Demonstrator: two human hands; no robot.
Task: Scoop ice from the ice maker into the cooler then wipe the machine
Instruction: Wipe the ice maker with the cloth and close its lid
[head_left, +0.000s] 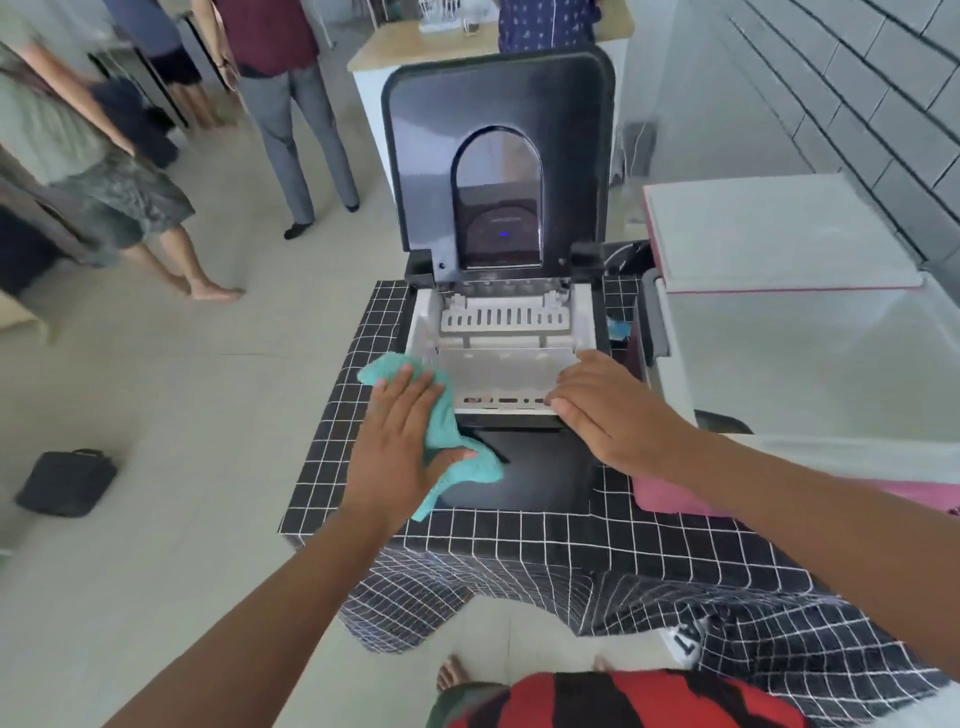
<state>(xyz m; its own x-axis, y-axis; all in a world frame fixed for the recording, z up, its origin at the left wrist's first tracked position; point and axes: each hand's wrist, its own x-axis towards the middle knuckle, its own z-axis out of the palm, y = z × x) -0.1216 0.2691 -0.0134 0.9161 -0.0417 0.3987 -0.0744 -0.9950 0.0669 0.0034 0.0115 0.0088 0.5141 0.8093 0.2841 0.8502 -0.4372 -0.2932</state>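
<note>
1. A black ice maker (519, 467) is seen standing on a tabletop (519, 535) covered with a black cloth with a white grid pattern.
2. The lid (498, 104) of the ice maker is raised upright at the back, and the white inner compartment (498, 374) is exposed beneath it.
3. The left hand (400, 441) is laid flat, fingers spread, on a teal cloth (441, 415), which is pressed against the front left corner of the ice maker, partly on the white rim and partly on the black top.
4. The right hand (608, 410) is rested open, palm down, on the front right edge of the ice maker's opening; nothing is gripped by it.
5. A cooler (810, 364) with a pink base and white inside is placed just to the right of the ice maker, with its lid (769, 234) raised open at the back.
6. Beyond the ice maker, several standing people are partly visible on a pale tiled floor (156, 415).
7. A dark bag (67, 483) is seen lying on the floor well to the left of the ice maker.
</note>
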